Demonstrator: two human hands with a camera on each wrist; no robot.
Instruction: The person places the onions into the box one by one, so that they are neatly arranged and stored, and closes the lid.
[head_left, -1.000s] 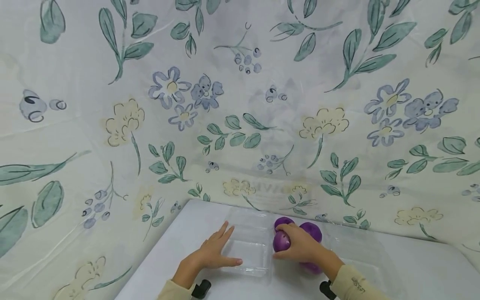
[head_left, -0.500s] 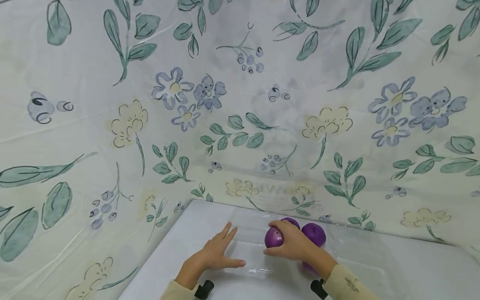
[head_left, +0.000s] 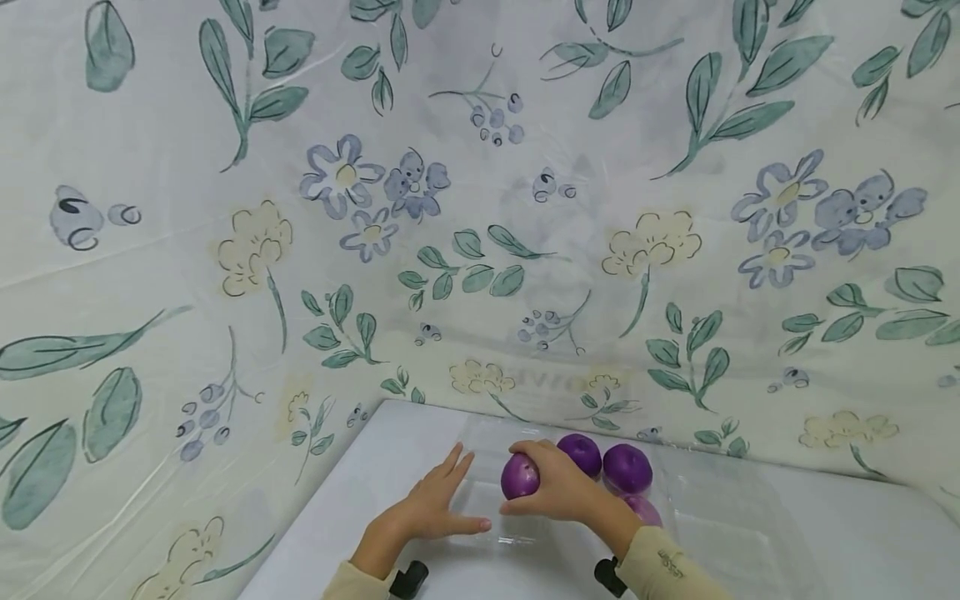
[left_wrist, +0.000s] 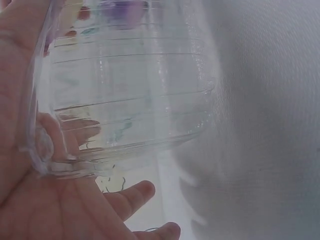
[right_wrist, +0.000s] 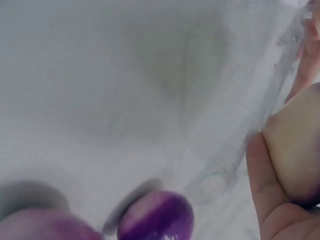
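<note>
My right hand [head_left: 558, 483] grips a round purple fruit-like thing [head_left: 521, 477] with a glossy skin, over the right part of a clear plastic box [head_left: 517, 540]. Its pale cream side [right_wrist: 295, 150] shows in the right wrist view; the exact kind is unclear. Fingers spread and fairly straight, my left hand [head_left: 427, 504] rests along the left side of that box. In the left wrist view the box's ridged transparent wall [left_wrist: 135, 100] lies against the palm. Three more round purple things, one at the back [head_left: 579, 455], one beside it [head_left: 627, 468] and a paler one [head_left: 642, 508], sit right of the box.
A second clear plastic box [head_left: 720, 500] lies on the right of the white table [head_left: 847, 533]. Behind the table hangs a floral-patterned cloth [head_left: 480, 200]. Dark wrist camera mounts [head_left: 408, 579] sit below both hands.
My right hand has carried the purple fruit-like thing leftward from beside the others to over the left box, uncovering the three that stay behind. My left hand has barely moved.
</note>
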